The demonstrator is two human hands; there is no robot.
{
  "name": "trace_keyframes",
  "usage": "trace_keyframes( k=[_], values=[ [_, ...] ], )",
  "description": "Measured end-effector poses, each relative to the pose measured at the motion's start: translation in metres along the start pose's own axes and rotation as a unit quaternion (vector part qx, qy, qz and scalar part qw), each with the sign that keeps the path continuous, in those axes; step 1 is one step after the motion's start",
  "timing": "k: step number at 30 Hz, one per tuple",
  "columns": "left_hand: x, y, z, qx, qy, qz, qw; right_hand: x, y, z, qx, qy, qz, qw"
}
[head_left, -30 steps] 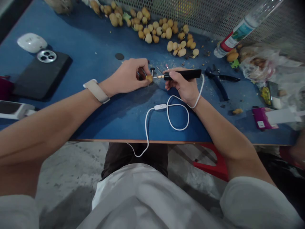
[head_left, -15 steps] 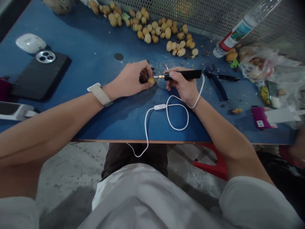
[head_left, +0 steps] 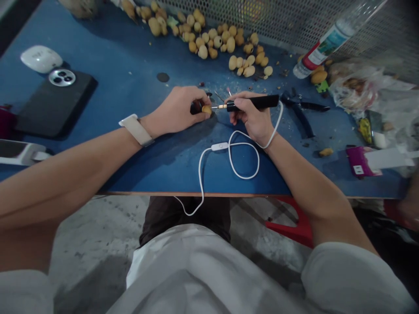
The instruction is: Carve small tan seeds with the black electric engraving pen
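Observation:
My left hand (head_left: 180, 108) rests on the blue table, its thumb and fingers closed round a small yellow-brown gourd (head_left: 206, 110). In my right hand (head_left: 255, 122) is a slim black pen-type rotary tool (head_left: 262, 102), lying almost level and pointing left. The tool's thin metal bit reaches the gourd's right side; whether it touches or enters the surface is too small to tell. A white cable (head_left: 244, 177) with an inline switch (head_left: 219, 146) runs from the tool's rear, loops on the table and drops over the front edge. Loose bits (head_left: 228, 91) lie just beyond my hands.
Several small gourds (head_left: 203, 52) are heaped along the perforated metal panel (head_left: 278, 22). Pliers (head_left: 303, 117), a water bottle (head_left: 322, 50), plastic bags (head_left: 356, 83) and a purple box (head_left: 358, 161) are on the right. A phone (head_left: 55, 104) and a white mouse-shaped item (head_left: 41, 59) lie left.
The gourd has turned or shifted very slightly in my left fingers. My right hand and the rotary tool have moved a touch to the right.

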State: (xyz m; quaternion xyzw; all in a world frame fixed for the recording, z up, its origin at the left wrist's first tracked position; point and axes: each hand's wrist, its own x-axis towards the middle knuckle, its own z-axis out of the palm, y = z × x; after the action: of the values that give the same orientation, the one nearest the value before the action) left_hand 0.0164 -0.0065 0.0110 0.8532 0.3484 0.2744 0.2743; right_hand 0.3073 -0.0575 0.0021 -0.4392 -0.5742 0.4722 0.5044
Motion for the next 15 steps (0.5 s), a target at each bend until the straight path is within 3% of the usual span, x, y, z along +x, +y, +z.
trace_keyframes(
  k=[5,15],
  values=[
    [-0.0016,0.0054,-0.0064,0.001,-0.018,-0.002,1.0,0.002,0.0031,-0.0007,0.003,0.02,-0.011,1.0],
    [-0.0049,0.0108,-0.0073,-0.027,0.003,-0.001,1.0,-0.003,-0.0032,-0.0002,-0.035,-0.008,-0.031,0.999]
  ],
)
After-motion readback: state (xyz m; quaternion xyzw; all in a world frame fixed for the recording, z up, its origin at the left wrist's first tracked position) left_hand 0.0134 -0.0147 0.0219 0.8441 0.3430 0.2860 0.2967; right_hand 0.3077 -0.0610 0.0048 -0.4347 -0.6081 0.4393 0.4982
